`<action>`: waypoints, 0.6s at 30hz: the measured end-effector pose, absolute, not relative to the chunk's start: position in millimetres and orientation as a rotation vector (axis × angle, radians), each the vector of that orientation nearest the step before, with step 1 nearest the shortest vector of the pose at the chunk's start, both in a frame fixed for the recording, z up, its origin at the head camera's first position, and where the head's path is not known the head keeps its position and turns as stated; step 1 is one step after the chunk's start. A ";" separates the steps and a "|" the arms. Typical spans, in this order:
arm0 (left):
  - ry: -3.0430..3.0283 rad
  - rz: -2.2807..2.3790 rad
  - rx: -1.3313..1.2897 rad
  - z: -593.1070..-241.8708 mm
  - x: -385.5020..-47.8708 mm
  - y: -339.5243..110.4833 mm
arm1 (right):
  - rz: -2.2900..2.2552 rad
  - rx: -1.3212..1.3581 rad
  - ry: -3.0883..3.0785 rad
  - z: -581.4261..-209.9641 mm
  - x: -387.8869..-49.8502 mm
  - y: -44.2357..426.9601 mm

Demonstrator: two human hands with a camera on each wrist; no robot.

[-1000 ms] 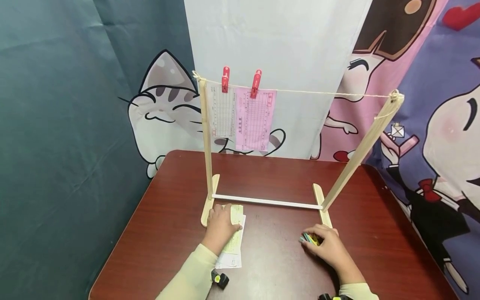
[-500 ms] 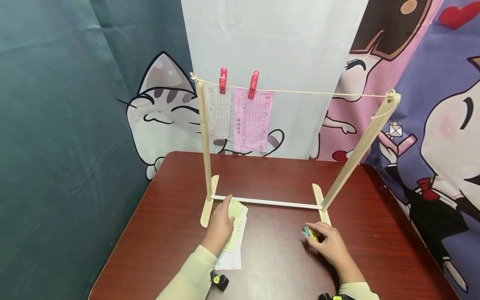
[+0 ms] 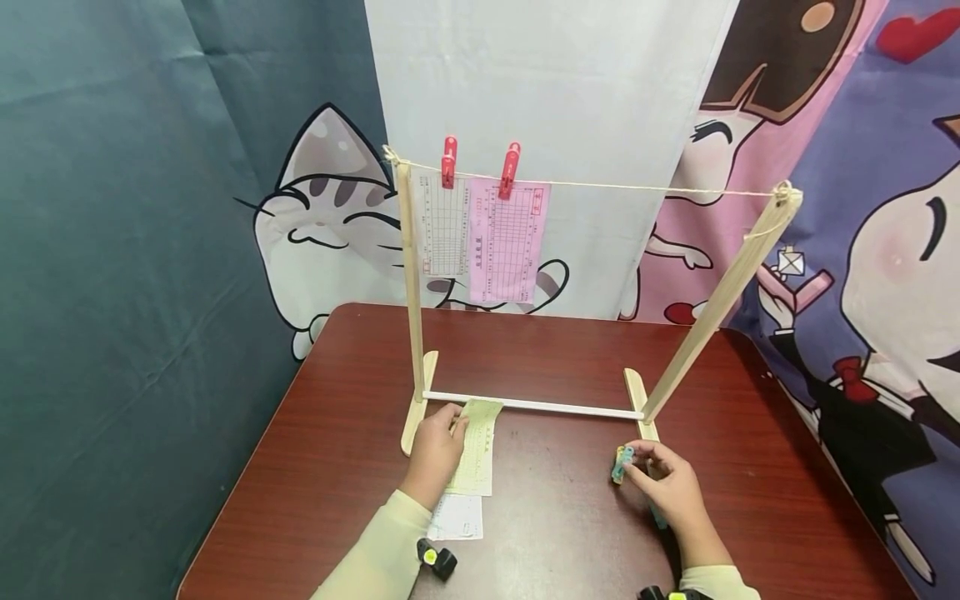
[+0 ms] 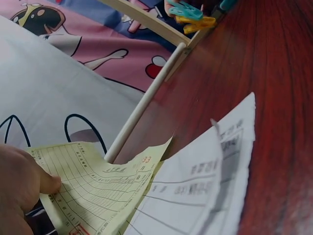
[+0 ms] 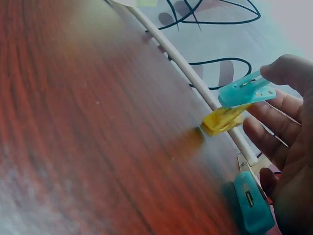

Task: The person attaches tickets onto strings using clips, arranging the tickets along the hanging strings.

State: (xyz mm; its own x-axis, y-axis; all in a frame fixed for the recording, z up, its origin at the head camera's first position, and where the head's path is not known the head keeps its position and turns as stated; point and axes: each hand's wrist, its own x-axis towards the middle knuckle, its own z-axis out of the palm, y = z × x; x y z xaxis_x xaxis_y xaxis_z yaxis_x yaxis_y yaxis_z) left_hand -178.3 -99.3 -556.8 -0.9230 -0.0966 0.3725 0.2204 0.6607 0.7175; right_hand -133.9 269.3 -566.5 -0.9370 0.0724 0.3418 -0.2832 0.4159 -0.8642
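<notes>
My left hand (image 3: 435,450) pinches a yellow printed slip (image 3: 474,458) between thumb and fingers; its top is lifted and curved in the left wrist view. White slips (image 3: 456,518) lie partly under it, their edges curling up (image 4: 195,186). On the right, my right hand (image 3: 670,483) pinches a teal clothespin (image 5: 244,90) by its handle end. Against that one sits a yellow clothespin (image 5: 222,120), just below it. Another teal clothespin (image 5: 253,203) is by the little finger; whether the hand touches it, I cannot tell.
A wooden stand with a left post (image 3: 411,283), a right post (image 3: 723,304) and a white crossbar (image 3: 536,405) stands on the red-brown table (image 3: 540,350). From its string (image 3: 622,185), red clothespins (image 3: 509,171) hold a white slip (image 3: 444,225) and a pink slip (image 3: 508,242).
My left hand has raised the yellow slip and shifted it right off the white ones. My right hand has turned, and the teal and yellow clothespins now show more plainly at its fingertips.
</notes>
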 end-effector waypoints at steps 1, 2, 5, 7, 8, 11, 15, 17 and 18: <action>-2.497 -1.153 -0.103 -556.5 -178.1 -99.6 | 1.517 0.194 -2.346 -565.4 -133.9 268.8; -2.495 -1.155 -0.106 -556.4 -178.1 -99.8 | 1.509 0.207 -2.339 -564.8 -134.1 268.7; -2.488 -1.167 -0.107 -556.3 -179.0 -100.6 | 1.551 0.217 -2.293 -565.3 -135.5 269.2; -2.474 -1.184 -0.101 -556.5 -179.8 -100.9 | 1.605 0.194 -2.258 -566.7 -136.5 269.9; -2.464 -1.200 -0.098 -556.7 -180.6 -100.9 | 1.642 0.181 -2.241 -567.0 -136.8 270.3; -2.431 -1.292 -0.086 -555.1 -182.1 -99.9 | 1.719 0.130 -2.209 -566.1 -137.7 271.1; -2.376 -1.459 -0.091 -544.2 -182.3 -95.3 | 1.771 0.108 -2.176 -555.5 -139.0 271.1; -2.345 -1.523 -0.116 -531.9 -181.7 -92.1 | 1.781 0.135 -2.160 -545.0 -140.8 271.4; -2.322 -1.553 -0.140 -524.4 -181.6 -90.4 | 1.779 0.151 -2.158 -537.9 -142.1 271.6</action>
State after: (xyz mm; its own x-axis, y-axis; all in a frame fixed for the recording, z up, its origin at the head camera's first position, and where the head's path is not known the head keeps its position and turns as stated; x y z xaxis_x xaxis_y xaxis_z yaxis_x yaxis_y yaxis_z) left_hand -181.6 -90.4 -524.4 -0.9365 -0.1070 0.3341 0.2679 0.3965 0.8781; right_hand -142.1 271.6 -537.9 -0.9370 0.1316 0.3237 -0.2927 0.2104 -0.9328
